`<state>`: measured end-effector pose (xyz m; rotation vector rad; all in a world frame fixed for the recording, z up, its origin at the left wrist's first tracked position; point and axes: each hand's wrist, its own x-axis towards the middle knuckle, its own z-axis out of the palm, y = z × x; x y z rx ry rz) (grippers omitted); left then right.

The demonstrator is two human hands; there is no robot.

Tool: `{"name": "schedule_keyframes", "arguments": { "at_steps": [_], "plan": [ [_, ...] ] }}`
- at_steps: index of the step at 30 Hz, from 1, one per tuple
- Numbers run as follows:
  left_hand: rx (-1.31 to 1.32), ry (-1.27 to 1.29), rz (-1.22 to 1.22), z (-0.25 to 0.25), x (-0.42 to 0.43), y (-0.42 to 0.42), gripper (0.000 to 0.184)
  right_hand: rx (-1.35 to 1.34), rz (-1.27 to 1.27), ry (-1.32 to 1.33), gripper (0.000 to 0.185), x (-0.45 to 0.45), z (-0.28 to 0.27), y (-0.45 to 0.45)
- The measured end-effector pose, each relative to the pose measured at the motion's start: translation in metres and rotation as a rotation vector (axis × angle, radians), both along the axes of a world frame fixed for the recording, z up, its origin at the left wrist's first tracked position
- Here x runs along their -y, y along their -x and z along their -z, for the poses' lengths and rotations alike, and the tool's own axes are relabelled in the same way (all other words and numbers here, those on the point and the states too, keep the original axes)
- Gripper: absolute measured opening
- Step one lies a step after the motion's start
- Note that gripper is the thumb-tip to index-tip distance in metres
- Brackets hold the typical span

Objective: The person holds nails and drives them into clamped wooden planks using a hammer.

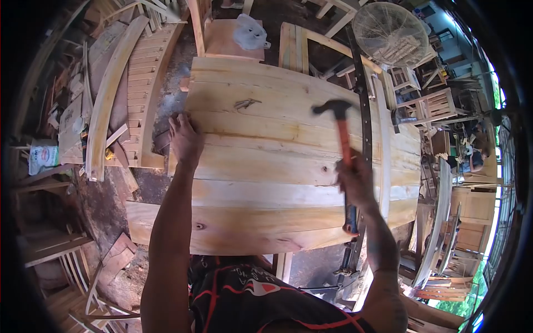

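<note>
A wide panel of joined wooden boards (250,166) lies in front of me. My right hand (357,180) is wrapped round the orange and black handle of a claw hammer (344,139), whose dark head is raised over the right part of the panel and slightly blurred. At the panel's left edge rests my left hand (185,139), its fingers spread at the board's side, holding nothing visible. A small pile of thin pieces (246,104), perhaps nails or pegs, lies on the upper boards. A long dark metal bar (363,94) crosses the panel on the right.
Slatted wooden frames (144,83) stand at the left. Beyond the panel are a small board (222,39) with a clear plastic bag (251,33) and a large round fan (390,33). A person (476,160) is at the far right among wooden furniture parts.
</note>
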<state>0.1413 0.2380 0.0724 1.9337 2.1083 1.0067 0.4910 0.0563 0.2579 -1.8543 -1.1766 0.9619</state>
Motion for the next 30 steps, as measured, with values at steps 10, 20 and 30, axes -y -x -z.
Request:
{"name": "schedule_keyframes", "arguments": {
  "at_steps": [10,20,30],
  "plan": [
    [-0.02,-0.004,0.034,0.003,0.006,0.0,0.026,0.374,-0.332,0.424,0.029,-0.006,0.03,0.031],
    [-0.054,0.042,0.028,0.011,0.0,0.003,0.033,0.095,0.301,-0.402,0.033,-0.067,-0.107,0.009],
    [0.008,0.123,0.029,-0.001,0.005,0.002,0.034,-0.004,-0.059,0.647,0.037,-0.016,-0.003,0.028]
  ]
}}
